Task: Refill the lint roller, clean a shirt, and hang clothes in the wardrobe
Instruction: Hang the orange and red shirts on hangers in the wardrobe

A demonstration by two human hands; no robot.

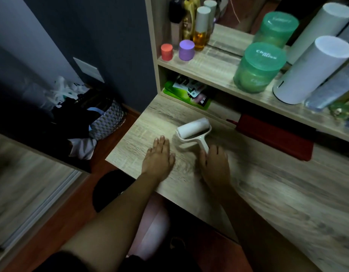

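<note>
One lint roller (pixel 193 128), handle touching right fingers (pixel 214 152)

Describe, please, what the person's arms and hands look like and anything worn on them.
The left forearm and right forearm are bare. The left hand and right hand show no gloves, rings, watch or bracelet. A dark sleeve edge seems to begin high on the left arm; dim light hides detail.

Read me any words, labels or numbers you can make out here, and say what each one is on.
"30": on the dark packet under the shelf.
Green jar lid: raised lettering, too blurred to read.
Packet's large white letters: cut off, unreadable.
Nothing else legible.
</note>
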